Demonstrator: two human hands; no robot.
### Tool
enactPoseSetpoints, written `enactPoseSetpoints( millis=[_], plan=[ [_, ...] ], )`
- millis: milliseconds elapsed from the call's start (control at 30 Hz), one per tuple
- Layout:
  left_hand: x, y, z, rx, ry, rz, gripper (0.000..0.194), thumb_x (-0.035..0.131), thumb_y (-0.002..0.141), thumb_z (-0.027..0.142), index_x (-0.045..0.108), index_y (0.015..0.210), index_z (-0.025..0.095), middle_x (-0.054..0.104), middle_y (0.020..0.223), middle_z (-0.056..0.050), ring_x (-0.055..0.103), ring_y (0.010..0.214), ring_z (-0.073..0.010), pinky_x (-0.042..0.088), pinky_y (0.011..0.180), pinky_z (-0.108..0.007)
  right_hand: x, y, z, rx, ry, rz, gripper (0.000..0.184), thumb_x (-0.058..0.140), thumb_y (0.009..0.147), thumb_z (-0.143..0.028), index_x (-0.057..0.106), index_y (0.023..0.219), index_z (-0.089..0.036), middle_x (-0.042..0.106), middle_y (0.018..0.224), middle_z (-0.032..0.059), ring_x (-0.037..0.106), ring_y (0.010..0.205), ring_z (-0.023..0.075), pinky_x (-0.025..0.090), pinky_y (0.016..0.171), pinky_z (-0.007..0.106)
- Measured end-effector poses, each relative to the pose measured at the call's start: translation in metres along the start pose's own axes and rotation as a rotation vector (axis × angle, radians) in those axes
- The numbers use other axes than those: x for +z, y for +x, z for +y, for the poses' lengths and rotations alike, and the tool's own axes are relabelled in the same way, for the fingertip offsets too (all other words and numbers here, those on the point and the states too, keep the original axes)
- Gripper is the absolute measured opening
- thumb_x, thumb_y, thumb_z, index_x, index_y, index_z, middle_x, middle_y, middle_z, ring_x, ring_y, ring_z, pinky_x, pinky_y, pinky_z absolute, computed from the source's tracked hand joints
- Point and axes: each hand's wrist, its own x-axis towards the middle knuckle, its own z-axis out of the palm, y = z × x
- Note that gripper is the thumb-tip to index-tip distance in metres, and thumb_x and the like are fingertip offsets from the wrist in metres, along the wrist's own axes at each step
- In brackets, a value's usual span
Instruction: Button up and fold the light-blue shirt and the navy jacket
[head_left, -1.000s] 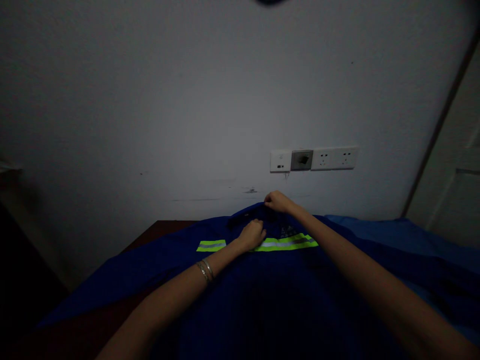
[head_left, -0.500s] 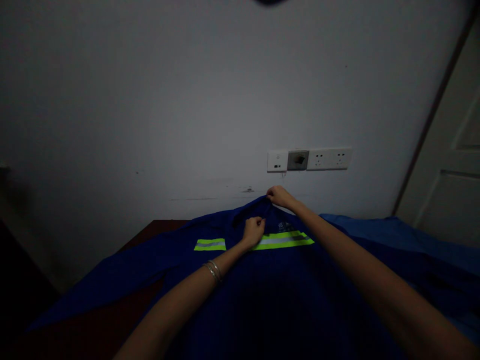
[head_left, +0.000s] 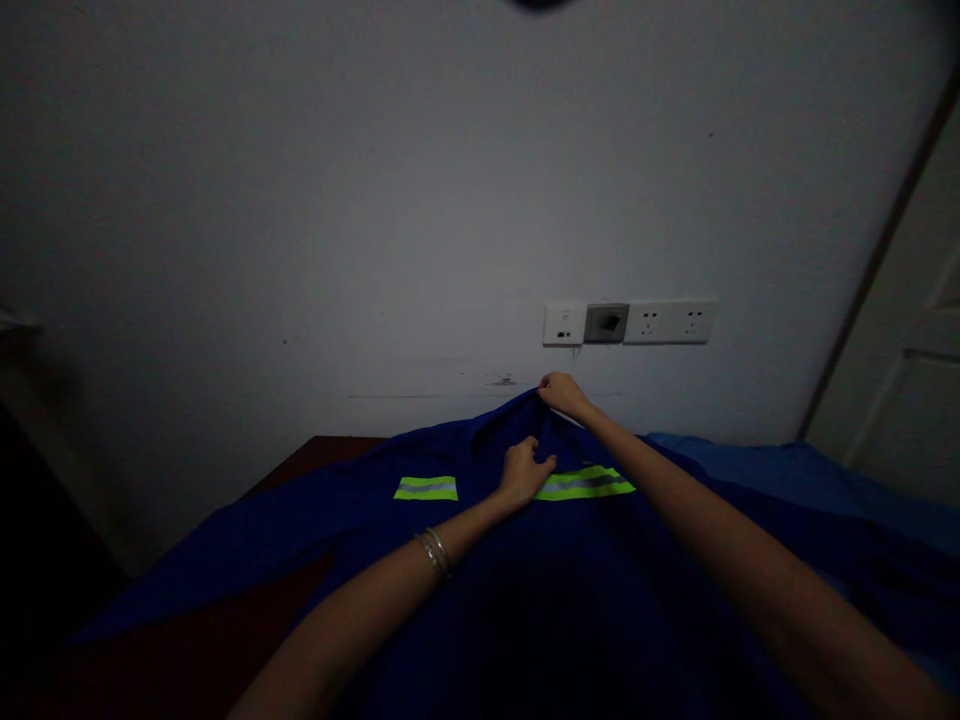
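Observation:
A dark blue work jacket [head_left: 480, 560] with yellow-and-silver reflective strips lies spread out, one sleeve reaching to the left. My right hand [head_left: 562, 392] pinches its collar at the top and lifts that edge up by the wall. Just below, my left hand [head_left: 525, 472] is at the collar opening beside the longer reflective strip, thumb and fingers apart. It wears bangles [head_left: 435, 553] on the wrist. The lower front of the jacket is lost in deep shadow.
The jacket lies on a dark red surface [head_left: 300, 462] against a pale wall [head_left: 420, 200]. Switches and sockets [head_left: 667, 322] sit on the wall above. Lighter blue cloth [head_left: 735, 462] lies at the right, near a panelled door [head_left: 907, 380].
My left hand has opened its fingers from a closed pinch and shifted slightly right. My right hand keeps its hold on the collar. The view has moved a little.

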Motion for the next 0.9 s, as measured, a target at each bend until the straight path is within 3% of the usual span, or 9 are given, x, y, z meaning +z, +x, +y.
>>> enactPoseSetpoints(
  millis=[133,233,333,433,567,667,800,900],
  plan=[
    [-0.002,-0.007,0.007,0.031,0.072,-0.032,0.015,0.057,0.075,0.03,0.059,0.08,0.016,0.061,0.074,-0.002,0.056,0.069,-0.0156,0.039,0.065,-0.025,0.002,0.0,-0.003,0.01,-0.012,-0.011,0.03,0.043,0.079,-0.018,0.066,0.096,-0.01,0.068,0.097,0.014,0.06,0.092,0.0203,0.04,0.075,0.022],
    [-0.012,-0.008,0.008,0.151,0.189,-0.041,0.022,0.051,0.08,0.037,0.058,0.082,0.017,0.061,0.08,-0.005,0.057,0.08,-0.0192,0.04,0.076,-0.03,0.002,-0.003,-0.005,0.005,-0.038,-0.019,0.03,0.04,0.082,-0.019,0.063,0.099,-0.01,0.067,0.099,0.0142,0.06,0.094,0.0204,0.04,0.076,0.022],
    [-0.035,-0.001,0.002,0.271,0.305,0.015,0.022,0.044,0.085,0.035,0.055,0.092,0.017,0.058,0.094,-0.007,0.053,0.093,-0.0203,0.038,0.084,-0.032,0.0,-0.009,-0.007,-0.013,-0.079,-0.028,0.031,0.036,0.086,-0.02,0.059,0.103,-0.009,0.065,0.101,0.0158,0.059,0.096,0.0211,0.04,0.076,0.023],
    [-0.065,0.015,-0.011,0.271,0.435,0.053,0.026,0.043,0.084,0.026,0.046,0.108,0.017,0.052,0.108,-0.01,0.048,0.103,-0.0212,0.036,0.09,-0.032,-0.004,-0.015,-0.008,-0.048,-0.134,-0.04,0.031,0.034,0.088,-0.02,0.055,0.108,-0.009,0.063,0.102,0.0184,0.059,0.097,0.0226,0.04,0.076,0.026],
    [-0.095,0.036,-0.035,0.163,0.634,-0.027,0.039,0.053,0.078,0.026,0.042,0.113,0.013,0.05,0.113,-0.016,0.049,0.105,-0.0284,0.039,0.087,-0.038,-0.007,-0.021,-0.009,-0.116,-0.21,-0.058,0.03,0.032,0.089,-0.017,0.05,0.112,-0.009,0.061,0.103,0.0213,0.059,0.097,0.027,0.041,0.076,0.032],
    [-0.107,0.052,-0.049,0.072,0.645,-0.153,0.036,0.055,0.074,0.023,0.048,0.108,0.014,0.057,0.106,-0.016,0.053,0.102,-0.0303,0.04,0.087,-0.041,-0.006,-0.022,-0.008,-0.16,-0.247,-0.089,0.029,0.035,0.087,-0.014,0.047,0.114,-0.012,0.061,0.104,0.0204,0.058,0.099,0.0276,0.041,0.078,0.034],
    [-0.12,0.081,-0.059,-0.201,0.349,-0.208,0.02,0.061,0.068,0.022,0.059,0.086,0.015,0.063,0.098,-0.014,0.053,0.106,-0.0296,0.042,0.088,-0.036,0.0,-0.019,-0.004,-0.173,-0.261,-0.13,0.03,0.042,0.085,-0.013,0.046,0.115,-0.014,0.061,0.105,0.0186,0.057,0.101,0.0247,0.041,0.081,0.032],
    [-0.126,0.103,-0.063,-0.358,0.186,-0.272,0.009,0.06,0.067,0.02,0.061,0.07,0.011,0.067,0.073,-0.012,0.063,0.086,-0.0268,0.049,0.075,-0.033,0.007,-0.015,-0.003,-0.153,-0.254,-0.137,0.029,0.042,0.084,-0.011,0.049,0.112,-0.012,0.061,0.105,0.0194,0.058,0.1,0.0251,0.041,0.08,0.031]
  ],
)
